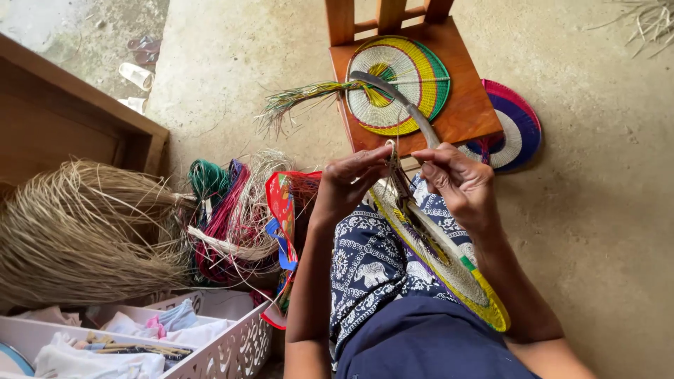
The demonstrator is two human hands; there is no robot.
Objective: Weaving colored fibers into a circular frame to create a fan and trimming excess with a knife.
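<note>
A woven disc [449, 263] of white, yellow and green fibre rests edge-on across my lap. My left hand [351, 184] pinches its upper rim and a pale strand. My right hand [460, 181] grips the grey handle of a curved knife [393, 95], whose blade reaches up over the stool. Both hands meet at the top of the disc, fingers closed.
A wooden stool [470, 105] ahead carries a finished round woven mat [404, 84] with loose strands. Another mat [516, 133], purple and pink, lies on the concrete floor beside it. Left: dry fibre bundles [84, 231], coloured strand hanks [225, 217], a white basket [232, 344].
</note>
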